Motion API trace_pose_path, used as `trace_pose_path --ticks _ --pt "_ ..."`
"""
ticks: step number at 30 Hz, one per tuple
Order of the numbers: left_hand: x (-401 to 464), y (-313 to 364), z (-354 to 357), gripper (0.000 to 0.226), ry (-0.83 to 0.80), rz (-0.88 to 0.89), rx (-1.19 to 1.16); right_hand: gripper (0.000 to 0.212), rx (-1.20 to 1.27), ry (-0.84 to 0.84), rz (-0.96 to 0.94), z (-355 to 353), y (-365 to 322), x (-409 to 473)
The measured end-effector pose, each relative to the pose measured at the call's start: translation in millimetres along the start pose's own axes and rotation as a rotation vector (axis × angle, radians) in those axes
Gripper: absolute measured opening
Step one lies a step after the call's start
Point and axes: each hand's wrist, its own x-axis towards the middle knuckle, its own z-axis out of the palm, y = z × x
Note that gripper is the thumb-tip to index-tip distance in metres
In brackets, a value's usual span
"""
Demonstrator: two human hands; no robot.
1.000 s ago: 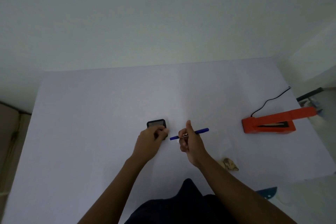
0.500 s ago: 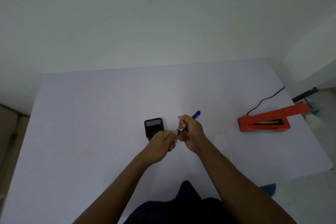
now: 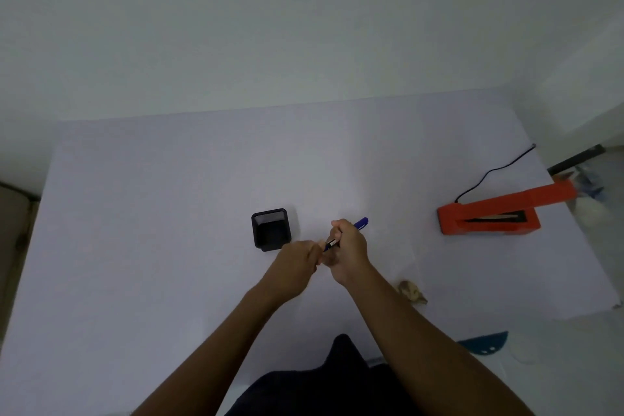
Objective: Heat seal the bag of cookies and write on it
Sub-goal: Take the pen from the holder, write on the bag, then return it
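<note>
My right hand (image 3: 347, 250) grips a blue pen (image 3: 360, 223) above the table's middle, its far end pointing up and to the right. My left hand (image 3: 297, 267) meets it from the left, fingers pinched on the pen's near end, where a pale and black section (image 3: 331, 242) shows. A clear bag of cookies (image 3: 412, 292) lies on the table just right of my right forearm, partly hidden by it. The orange heat sealer (image 3: 486, 216) sits at the right with its arm raised.
A black square pen holder (image 3: 271, 230) stands just left of my hands. The sealer's black cord (image 3: 489, 174) runs to the table's far right edge. A blue object (image 3: 484, 343) lies past the near right edge, and clutter sits beyond the right edge.
My left hand left the black holder and moved right to the pen's near end. My right hand swung the pen from level to pointing away, then held still.
</note>
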Motion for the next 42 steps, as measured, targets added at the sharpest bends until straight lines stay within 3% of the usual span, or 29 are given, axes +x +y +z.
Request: trace_pose_path --ticks 4,8,15,25,34,42 --pt "-2 -9 7 0.017 0.043 0.055 0.277 0.025 -0.029 0.144 0.07 -1 4 8" --pt "-20 -25 7 0.038 0.153 -0.122 0.252 0.024 -0.033 0.278 0.058 -39 -27 36" --pt "-18 -67 33 0.023 0.3 -0.303 0.188 0.039 -0.284 0.117 -0.071 -47 -40 45" --pt "1 -99 53 0.021 0.277 -0.52 0.235 0.047 -0.505 0.008 -0.044 -44 9 35" --pt "-1 -103 61 0.022 0.305 -0.51 0.306 0.05 -0.591 -0.004 -0.074 -57 12 35" --pt "16 -66 83 0.014 0.348 -0.149 0.362 0.042 -0.56 0.036 -0.186 -70 7 37"
